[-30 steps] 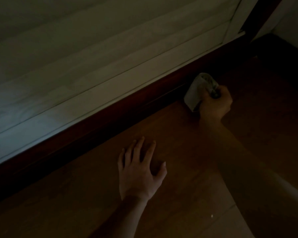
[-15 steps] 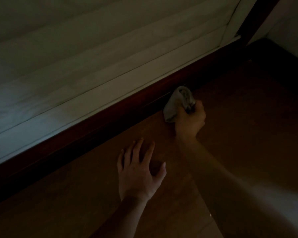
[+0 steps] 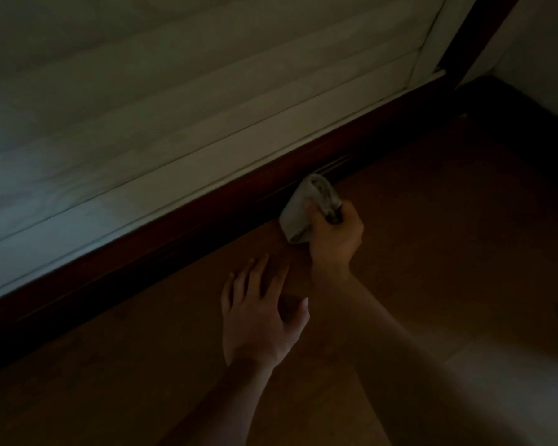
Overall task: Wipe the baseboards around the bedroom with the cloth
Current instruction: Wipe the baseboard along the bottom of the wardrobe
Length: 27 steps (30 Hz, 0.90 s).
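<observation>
The room is dim. A dark red-brown baseboard runs diagonally from lower left to upper right under a pale panelled wall. My right hand grips a bunched pale cloth and holds it against the foot of the baseboard. My left hand lies flat on the wooden floor with fingers spread, just below and left of the right hand.
The wooden floor fills the lower right. A dark door frame or post stands at the upper right corner, with a dark strip of baseboard turning along the adjoining wall.
My right hand has slid the cloth leftward along the baseboard over the last second, then slightly back right. My left hand has stayed planted on the floor.
</observation>
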{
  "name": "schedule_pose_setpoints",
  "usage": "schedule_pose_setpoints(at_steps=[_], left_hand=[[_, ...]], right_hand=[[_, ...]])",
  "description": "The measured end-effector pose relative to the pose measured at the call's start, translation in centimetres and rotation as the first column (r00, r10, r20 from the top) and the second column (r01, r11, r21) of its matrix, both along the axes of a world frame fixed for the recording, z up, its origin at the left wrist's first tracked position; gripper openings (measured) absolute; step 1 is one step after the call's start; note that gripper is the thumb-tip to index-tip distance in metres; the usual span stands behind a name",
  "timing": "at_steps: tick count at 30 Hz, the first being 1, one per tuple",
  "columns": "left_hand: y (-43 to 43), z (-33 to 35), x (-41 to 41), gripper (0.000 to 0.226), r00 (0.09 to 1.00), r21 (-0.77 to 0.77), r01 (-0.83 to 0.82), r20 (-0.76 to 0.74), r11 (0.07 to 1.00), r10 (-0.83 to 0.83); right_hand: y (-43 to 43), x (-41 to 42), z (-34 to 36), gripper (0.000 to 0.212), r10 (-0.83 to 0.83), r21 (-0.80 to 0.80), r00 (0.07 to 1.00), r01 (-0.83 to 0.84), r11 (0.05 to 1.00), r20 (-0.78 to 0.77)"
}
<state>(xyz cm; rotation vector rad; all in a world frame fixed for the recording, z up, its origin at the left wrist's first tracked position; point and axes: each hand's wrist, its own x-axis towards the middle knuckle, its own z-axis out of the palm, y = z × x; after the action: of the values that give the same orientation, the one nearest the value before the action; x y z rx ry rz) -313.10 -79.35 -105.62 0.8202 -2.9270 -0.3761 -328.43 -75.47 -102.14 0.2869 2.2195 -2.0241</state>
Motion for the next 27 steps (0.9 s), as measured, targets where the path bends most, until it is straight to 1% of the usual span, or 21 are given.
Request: schedule_pose_setpoints(at_steps=[3, 5, 7, 9, 10, 11, 13, 16, 19, 21, 23, 25, 27], left_hand=[[-0.1, 0.3, 0.0, 0.067, 1.0, 0.01, -0.002, -0.002, 1.0, 0.003], [-0.2, 0.4, 0.1, 0.066, 1.0, 0.038, -0.004, -0.024, 0.999, 0.005], [-0.2, 0.3, 0.2, 0.067, 0.999, 0.054, -0.001, -0.045, 0.999, 0.003], [-0.2, 0.0, 0.3, 0.066, 0.998, 0.041, 0.013, -0.058, 0.999, -0.011], [-0.2, -0.1, 0.4, 0.065, 0.998, 0.034, 0.02, -0.062, 0.999, -0.018], [-0.2, 0.0, 0.4, 0.063, 0.998, 0.029, 0.029, -0.056, 0.999, -0.027], [-0.1, 0.3, 0.4, 0.062, 0.999, 0.016, 0.035, -0.011, 0.999, -0.035], [0.1, 1.0, 0.0, 0.062, 0.998, 0.006, 0.032, 0.047, 0.999, -0.032], [0.6, 1.4, -1.9, 0.061, 0.997, 0.042, 0.075, 0.029, 0.996, -0.076], [1.1, 1.0, -3.5, 0.061, 0.993, 0.058, 0.119, -0.015, 0.991, -0.118], [1.6, 0.4, -4.8, 0.061, 0.992, 0.078, 0.122, -0.038, 0.989, -0.119], [2.0, -0.2, -5.4, 0.064, 0.996, 0.055, 0.088, -0.025, 0.995, -0.087], [2.3, -0.4, -5.5, 0.064, 0.996, 0.013, 0.087, -0.021, 0.996, -0.087]], right_hand=[[-0.8, -0.7, 0.6, 0.013, -0.127, -0.004, 0.992, 0.128, 0.992, 0.005], [-1.5, 0.3, 1.0, 0.014, -0.115, 0.004, 0.993, 0.115, 0.993, 0.001], [-1.5, 1.7, 1.0, 0.012, 0.011, -0.026, 0.999, -0.01, 1.0, 0.042], [-0.8, 2.4, 0.4, 0.012, 0.194, -0.069, 0.978, -0.188, 0.98, 0.078], [-0.3, 2.3, 0.2, 0.015, 0.254, -0.095, 0.964, -0.247, 0.964, 0.078], [0.2, 1.9, 0.1, 0.017, 0.276, -0.118, 0.959, -0.267, 0.957, 0.071], [1.1, 0.9, 0.4, 0.02, 0.249, -0.144, 0.966, -0.238, 0.961, 0.068], [2.4, -1.1, 0.6, 0.019, 0.216, -0.119, 0.976, -0.211, 0.97, 0.034], [3.4, -4.1, 1.4, 0.024, 0.183, -0.029, 0.982, -0.184, 0.983, -0.041], [3.6, -6.5, 1.9, 0.027, 0.187, 0.023, 0.978, -0.185, 0.982, -0.095], [4.0, -8.9, 2.2, 0.031, 0.19, 0.06, 0.973, -0.184, 0.981, -0.132], [4.7, -11.0, 2.1, 0.038, 0.195, 0.092, 0.969, -0.183, 0.979, -0.149], [5.6, -12.8, 1.9, 0.04, 0.153, 0.118, 0.974, -0.135, 0.984, -0.164]])
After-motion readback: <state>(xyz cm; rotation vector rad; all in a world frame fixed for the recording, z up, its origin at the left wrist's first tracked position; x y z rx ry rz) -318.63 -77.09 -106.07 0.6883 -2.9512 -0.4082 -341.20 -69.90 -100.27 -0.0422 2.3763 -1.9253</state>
